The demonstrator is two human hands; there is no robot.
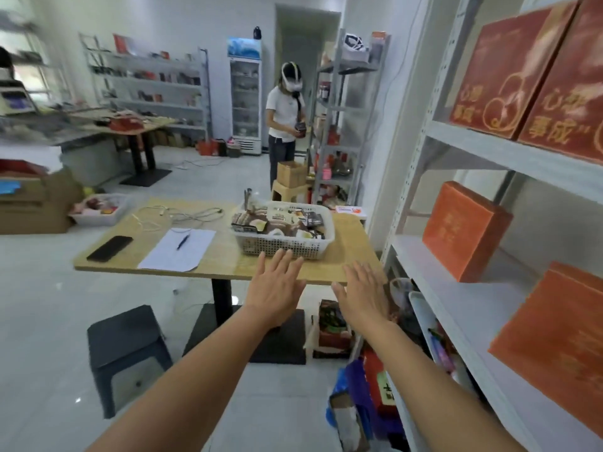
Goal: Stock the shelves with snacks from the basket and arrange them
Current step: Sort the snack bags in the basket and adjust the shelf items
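Both forearms were seen extended forward from the six o'clock edge of the view. The left hand (277, 288) was held flat, fingers straight and spread, with nothing gripped. Its fingertips were recorded at the near wall of the white basket (284, 246); contact could not be confirmed. The right hand (362, 295) was noted at three o'clock from the left, likewise open-fingered and holding nothing, over the near right corner of the wooden table (225, 254).

The basket was found standing on the table's right half, at twelve o'clock from the hands, filled with dark packaged snacks (280, 220). At nine o'clock from the basket a sheet of paper (177, 252) with a pen (183, 241) on it was observed, and beyond that a black phone (110, 248).

White shelves (456, 295) were recorded at three o'clock, with orange boxes (463, 230) on the middle board and red boxes (509, 73) on the board above. A dark stool (125, 347) was noted on the floor at eight o'clock.
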